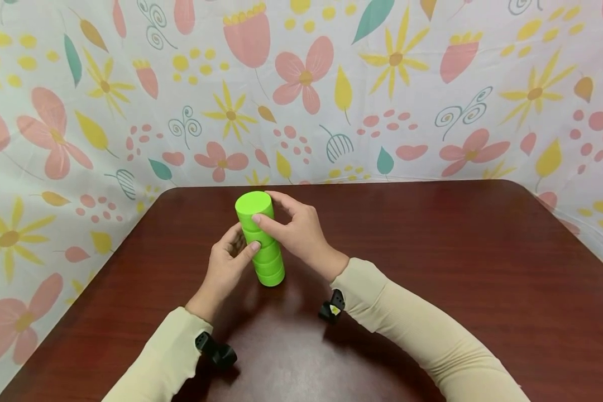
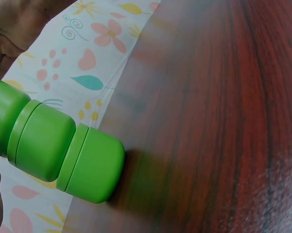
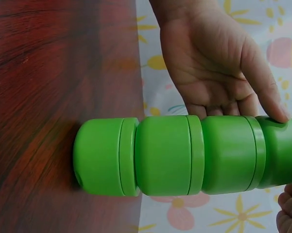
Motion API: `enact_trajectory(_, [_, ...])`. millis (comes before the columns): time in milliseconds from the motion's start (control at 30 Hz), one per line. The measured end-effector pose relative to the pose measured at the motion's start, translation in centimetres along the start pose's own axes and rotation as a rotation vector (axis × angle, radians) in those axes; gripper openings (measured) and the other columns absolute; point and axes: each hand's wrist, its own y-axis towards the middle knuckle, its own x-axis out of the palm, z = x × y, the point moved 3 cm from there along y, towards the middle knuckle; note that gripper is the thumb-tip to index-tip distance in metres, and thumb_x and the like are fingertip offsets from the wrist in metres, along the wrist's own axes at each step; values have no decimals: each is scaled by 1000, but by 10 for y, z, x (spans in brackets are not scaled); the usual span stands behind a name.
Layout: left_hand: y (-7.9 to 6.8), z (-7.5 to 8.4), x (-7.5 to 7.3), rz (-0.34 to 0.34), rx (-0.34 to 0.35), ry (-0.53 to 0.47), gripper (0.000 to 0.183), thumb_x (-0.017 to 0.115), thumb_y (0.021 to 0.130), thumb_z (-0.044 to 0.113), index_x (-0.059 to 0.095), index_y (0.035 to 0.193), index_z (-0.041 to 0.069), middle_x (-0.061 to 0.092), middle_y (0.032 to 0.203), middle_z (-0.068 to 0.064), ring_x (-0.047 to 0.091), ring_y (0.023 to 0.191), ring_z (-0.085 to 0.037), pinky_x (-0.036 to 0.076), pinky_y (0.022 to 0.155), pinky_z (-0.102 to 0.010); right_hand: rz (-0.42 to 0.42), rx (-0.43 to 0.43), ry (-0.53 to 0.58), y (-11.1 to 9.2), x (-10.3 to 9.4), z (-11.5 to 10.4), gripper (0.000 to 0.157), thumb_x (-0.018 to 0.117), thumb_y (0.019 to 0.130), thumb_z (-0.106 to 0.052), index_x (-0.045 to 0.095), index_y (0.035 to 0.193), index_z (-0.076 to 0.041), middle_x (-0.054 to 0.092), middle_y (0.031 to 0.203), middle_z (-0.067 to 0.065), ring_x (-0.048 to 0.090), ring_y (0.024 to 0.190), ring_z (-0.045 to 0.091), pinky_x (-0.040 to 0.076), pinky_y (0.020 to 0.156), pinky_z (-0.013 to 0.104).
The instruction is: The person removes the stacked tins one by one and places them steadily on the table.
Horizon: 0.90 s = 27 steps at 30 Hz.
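Note:
Several bright green round jars with flat lids (image 1: 268, 259) stand stacked in one column on the table in the head view. The bottom jar (image 2: 94, 165) rests on the tabletop, and its lid seam shows in the left wrist view. My left hand (image 1: 223, 271) holds the column from the left around its upper middle, thumb in front and fingers behind. My right hand (image 1: 304, 231) grips the top jar (image 1: 254, 209) from the right, its thumb on the front and its fingers behind. Side by side, the lower jars (image 3: 163, 155) fill the right wrist view.
The dark reddish-brown table (image 1: 432, 240) has a glossy, wood-grained top. Behind and left of it hangs a white cloth (image 1: 362, 139) with flowers and leaves. Small black wrist mounts (image 1: 216, 350) hang at both sleeve cuffs.

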Motion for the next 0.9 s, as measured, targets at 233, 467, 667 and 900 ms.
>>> enact_trajectory(233, [0, -4, 1, 17, -26, -4, 43, 59, 88, 1, 49, 130, 0, 59, 117, -9, 58, 103, -7, 46, 90, -22, -7, -11, 44, 1, 0, 0, 42, 69, 81, -27, 62, 120, -14, 67, 110, -1, 58, 106, 9, 48, 90, 32])
enact_trajectory(467, [1, -5, 0, 2, 14, -9, 43, 60, 88, 3, 49, 130, -2, 59, 118, -11, 58, 105, -7, 45, 92, -21, -36, -26, 71, 4, -3, 0, 39, 71, 80, -25, 63, 115, -11, 68, 106, 1, 60, 103, 11, 49, 90, 35])
enact_trajectory(667, [1, -5, 0, -17, 32, -8, 45, 62, 89, 10, 48, 131, -1, 59, 119, -10, 57, 108, -8, 44, 93, -20, -50, -51, 24, 8, -7, -2, 35, 73, 77, -24, 65, 107, -9, 69, 100, 2, 63, 99, 12, 51, 85, 33])
enact_trajectory(900, [1, -4, 0, -26, -9, 9, 45, 59, 89, 4, 47, 132, 0, 57, 123, -9, 55, 111, -7, 43, 96, -22, -36, -55, -5, 11, -7, -2, 31, 74, 76, -25, 66, 101, -9, 70, 93, 0, 64, 97, 12, 51, 83, 29])
